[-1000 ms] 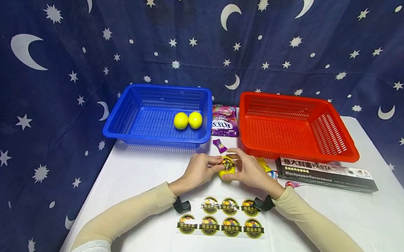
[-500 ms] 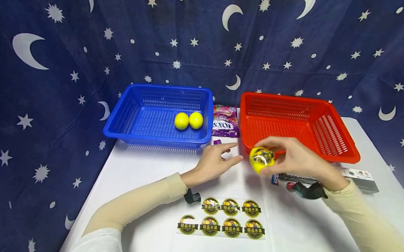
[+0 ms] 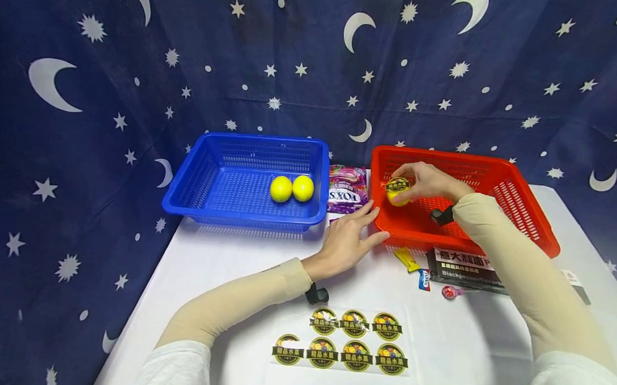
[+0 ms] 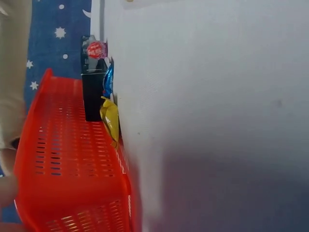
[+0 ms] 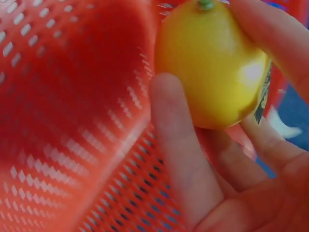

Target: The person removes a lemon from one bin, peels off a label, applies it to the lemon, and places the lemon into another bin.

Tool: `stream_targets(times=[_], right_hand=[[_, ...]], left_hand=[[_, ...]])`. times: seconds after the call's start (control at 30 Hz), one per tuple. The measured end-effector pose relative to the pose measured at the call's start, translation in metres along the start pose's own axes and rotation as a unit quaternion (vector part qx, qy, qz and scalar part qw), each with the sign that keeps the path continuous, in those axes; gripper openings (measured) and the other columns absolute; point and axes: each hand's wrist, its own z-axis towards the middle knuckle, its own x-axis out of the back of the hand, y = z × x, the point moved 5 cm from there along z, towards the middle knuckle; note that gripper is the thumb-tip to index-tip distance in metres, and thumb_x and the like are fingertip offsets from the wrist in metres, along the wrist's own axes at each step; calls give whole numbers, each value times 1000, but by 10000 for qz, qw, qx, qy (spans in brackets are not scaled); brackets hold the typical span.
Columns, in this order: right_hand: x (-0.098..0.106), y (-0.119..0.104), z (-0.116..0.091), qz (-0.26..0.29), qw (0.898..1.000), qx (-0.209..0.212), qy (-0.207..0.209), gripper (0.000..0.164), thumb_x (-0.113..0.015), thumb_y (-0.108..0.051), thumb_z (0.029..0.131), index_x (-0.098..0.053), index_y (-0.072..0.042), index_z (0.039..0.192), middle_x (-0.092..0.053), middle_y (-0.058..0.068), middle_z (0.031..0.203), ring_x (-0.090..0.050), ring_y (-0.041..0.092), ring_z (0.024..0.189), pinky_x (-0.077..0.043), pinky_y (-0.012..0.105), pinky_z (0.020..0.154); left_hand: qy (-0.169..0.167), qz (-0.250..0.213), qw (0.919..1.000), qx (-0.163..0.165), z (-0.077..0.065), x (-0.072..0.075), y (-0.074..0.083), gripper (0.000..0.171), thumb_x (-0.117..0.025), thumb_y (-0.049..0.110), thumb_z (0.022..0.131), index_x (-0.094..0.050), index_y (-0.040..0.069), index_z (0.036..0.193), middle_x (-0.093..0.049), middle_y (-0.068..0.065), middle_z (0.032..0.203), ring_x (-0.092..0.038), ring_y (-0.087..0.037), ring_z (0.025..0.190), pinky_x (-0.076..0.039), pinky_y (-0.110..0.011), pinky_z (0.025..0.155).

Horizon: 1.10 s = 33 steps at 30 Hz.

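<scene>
My right hand (image 3: 427, 181) grips a yellow lemon (image 5: 212, 67) inside the left part of the red basket (image 3: 439, 240). A round dark label shows on the lemon in the head view, and a green stem end is visible in the right wrist view. At the red basket's near left corner, my left hand (image 3: 348, 242) touches the rim with its fingers extended, holding nothing. Two more lemons (image 3: 281, 189) lie side by side in the blue basket (image 3: 246, 217). A sheet of round fruit stickers (image 3: 356, 355) lies flat at the front of the table.
Between the baskets lies a purple candy bag (image 3: 347, 185). In front of the red basket are a black pasta box (image 3: 464, 271), a yellow-wrapped candy (image 3: 406, 259), a blue-wrapped candy (image 3: 424, 280) and a red lollipop (image 3: 450, 292). A starry blue curtain hangs behind.
Both hands were together at the labelled lemon. My right hand has carried it right and then back into the red basket, while the left hand let go and moved to that basket's rim.
</scene>
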Motion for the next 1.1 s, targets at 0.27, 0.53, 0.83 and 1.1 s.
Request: stream_targets(times=[0.27, 0.53, 0.83, 1.1], right_hand=[[-19, 10, 11, -373, 9991, -70, -181, 71, -93, -25, 75, -57, 0, 130, -60, 26, 134, -56, 38, 116, -48, 56, 104], [-21, 7, 14, -359, 9991, -43, -211, 73, -93, -25, 75, -55, 2, 132, -55, 31, 140, -53, 43, 126, -41, 62, 112], [-11, -3, -5, -244, 9996, 36, -132, 88, -89, -32, 81, -44, -1, 150, -47, 31, 152, -48, 49, 137, -41, 67, 110], [3, -56, -55, -394, 9941, 509, 870, 72, -79, -34, 90, -47, -7, 150, -48, 21, 154, -43, 44, 142, -38, 67, 114]], left_hand=[[-15, -32, 9999, 97, 1, -1, 3, 61, -68, 51, 95, -59, 17, 145, -49, 2, 158, -71, -16, 73, -54, -23, 68], [97, 7, 9999, 32, 0, 3, -1, 62, -69, 51, 95, -60, 15, 144, -51, 0, 157, -73, -20, 82, -56, -26, 73], [-27, 95, 9999, 140, 1, 7, -3, 62, -69, 49, 95, -59, 14, 145, -52, 0, 157, -73, -23, 109, -59, -31, 85], [-98, 21, 9997, -215, -6, 53, 3, 63, -70, 46, 95, -56, 15, 148, -56, -3, 154, -57, -23, 138, -50, -40, 111]])
